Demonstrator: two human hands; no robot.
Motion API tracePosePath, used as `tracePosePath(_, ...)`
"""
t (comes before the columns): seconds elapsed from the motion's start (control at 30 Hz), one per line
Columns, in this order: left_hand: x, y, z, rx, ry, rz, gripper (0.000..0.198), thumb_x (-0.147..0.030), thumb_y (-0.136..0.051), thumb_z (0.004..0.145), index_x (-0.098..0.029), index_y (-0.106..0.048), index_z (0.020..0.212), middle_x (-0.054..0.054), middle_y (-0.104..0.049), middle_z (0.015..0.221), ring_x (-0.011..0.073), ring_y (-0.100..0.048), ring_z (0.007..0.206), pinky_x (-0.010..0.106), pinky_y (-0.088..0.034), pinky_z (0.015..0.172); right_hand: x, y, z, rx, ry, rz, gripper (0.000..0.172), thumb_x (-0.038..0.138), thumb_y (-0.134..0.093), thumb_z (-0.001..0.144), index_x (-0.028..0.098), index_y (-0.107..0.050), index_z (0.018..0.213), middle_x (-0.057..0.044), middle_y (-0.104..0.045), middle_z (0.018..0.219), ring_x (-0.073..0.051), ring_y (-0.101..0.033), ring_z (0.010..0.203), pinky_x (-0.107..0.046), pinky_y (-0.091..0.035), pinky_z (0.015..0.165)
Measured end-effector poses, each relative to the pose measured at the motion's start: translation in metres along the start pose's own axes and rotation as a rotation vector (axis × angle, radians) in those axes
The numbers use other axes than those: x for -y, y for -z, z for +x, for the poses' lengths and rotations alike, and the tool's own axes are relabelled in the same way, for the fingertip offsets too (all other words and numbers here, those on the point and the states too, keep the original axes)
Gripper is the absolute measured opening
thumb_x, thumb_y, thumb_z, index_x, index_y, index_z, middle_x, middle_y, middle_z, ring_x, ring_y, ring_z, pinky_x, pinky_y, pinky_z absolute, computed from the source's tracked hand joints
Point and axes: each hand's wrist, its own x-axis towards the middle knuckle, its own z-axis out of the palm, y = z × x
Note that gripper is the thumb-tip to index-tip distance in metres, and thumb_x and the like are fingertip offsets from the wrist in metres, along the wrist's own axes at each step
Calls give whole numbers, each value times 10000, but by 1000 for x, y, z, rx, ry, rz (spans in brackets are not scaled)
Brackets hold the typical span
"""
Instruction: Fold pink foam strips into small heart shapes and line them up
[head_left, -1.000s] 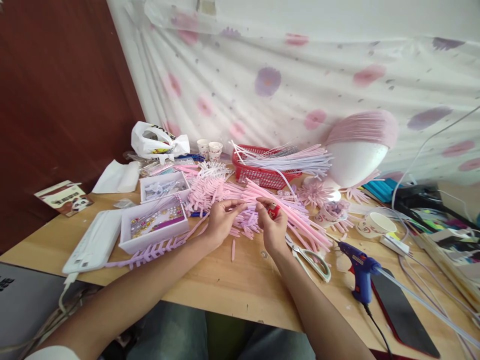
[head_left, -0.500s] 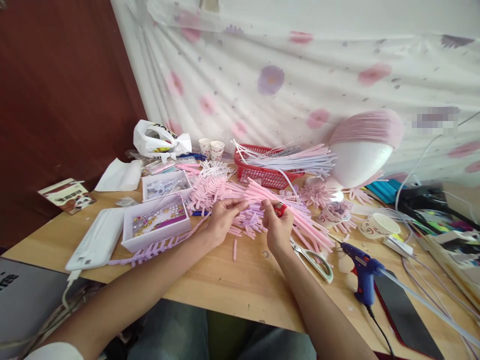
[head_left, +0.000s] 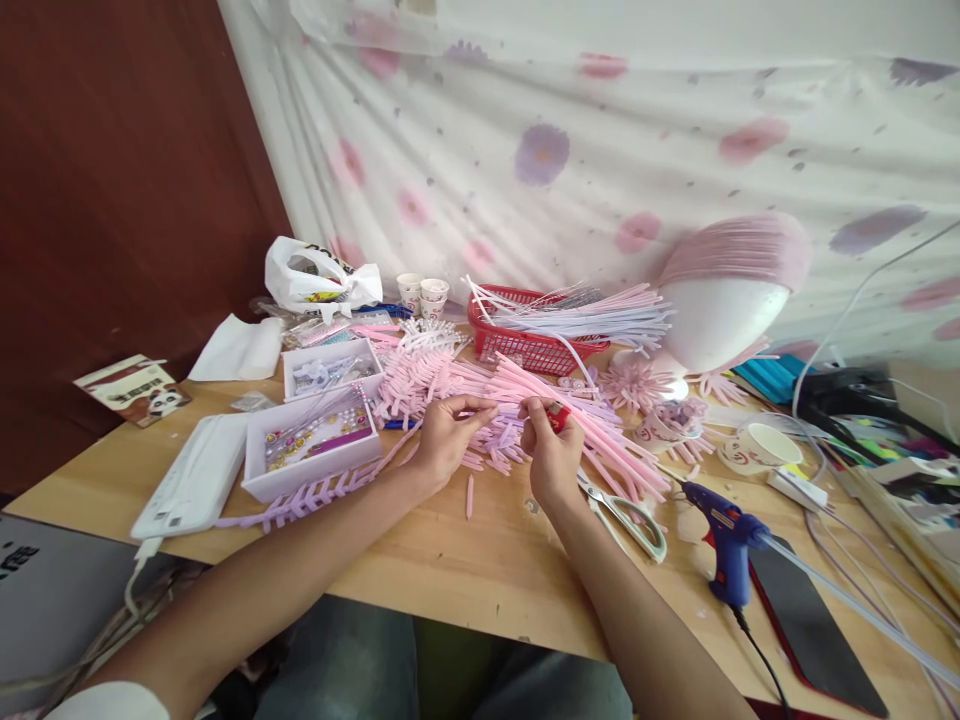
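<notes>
My left hand (head_left: pixel 444 437) pinches a short pink stick piece (head_left: pixel 504 409) between thumb and fingers, above a heap of pink sticks (head_left: pixel 570 410) on the wooden table (head_left: pixel 465 560). My right hand (head_left: pixel 553 455) is closed round a small red lighter (head_left: pixel 556 417) and its fingertips touch the other end of the same pink piece. The two hands are a few centimetres apart at the table's middle.
Scissors (head_left: pixel 626 512) and a blue glue gun (head_left: pixel 721 525) lie right of my right hand, with a dark phone (head_left: pixel 806 625) nearer the edge. White bead boxes (head_left: pixel 311 445), a red basket (head_left: pixel 529 345), paper cups (head_left: pixel 424 293) and a foam head (head_left: pixel 724 300) stand around.
My hands have drawn slightly closer together over the pink pile, and my right hand has turned so that less of the red lighter shows.
</notes>
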Motion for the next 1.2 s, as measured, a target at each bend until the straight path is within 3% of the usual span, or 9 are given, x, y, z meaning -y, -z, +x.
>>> tracePosePath(0.33,-4,1,-2,37,-39,116,219,-338,-806,676,-152,-786,789,77,-774,846,221,-707,835,353,-548,828,-2,-1,1,-42,34,-50,390,551,-679,792,201,-544,686,81,-391,490,-79,-294,432,-239,-259,435)
tracePosePath(0.53,-4,1,-3,44,-46,137,185,-317,-804,678,-153,-779,761,68,-770,809,214,-708,804,339,-551,797,-3,-1,0,9,45,-127,435,594,-671,786,198,-536,664,69,-421,505,-86,-325,454,-247,-279,456)
tracePosePath(0.7,-6,4,1,44,-35,143,184,-304,-794,702,-147,-779,795,75,-774,850,217,-712,844,339,-550,824,2,-1,2,-109,33,-39,391,535,-697,767,198,-517,685,83,-389,519,-74,-276,465,-236,-248,455)
tracePosePath(0.83,-17,5,2,93,-108,228,184,-299,-757,764,-145,-782,860,85,-777,906,217,-714,864,323,-548,813,8,-1,5,-145,-45,59,370,487,-680,764,208,-458,668,91,-350,539,-62,-229,459,-225,-180,435)
tracePosePath(1.03,-35,14,-28,240,-333,616,86,-188,-685,833,-195,-765,863,30,-771,878,181,-697,822,289,-508,802,10,5,7,-189,35,-2,376,483,-661,772,203,-445,641,73,-387,569,-63,-274,479,-224,-206,450)
tracePosePath(1.2,-26,36,-59,222,-244,733,91,-119,-672,819,-197,-718,807,10,-751,856,175,-682,832,282,-496,784,19,10,15,-255,56,72,345,457,-683,753,198,-478,654,75,-389,552,-58,-259,461,-220,-190,427)
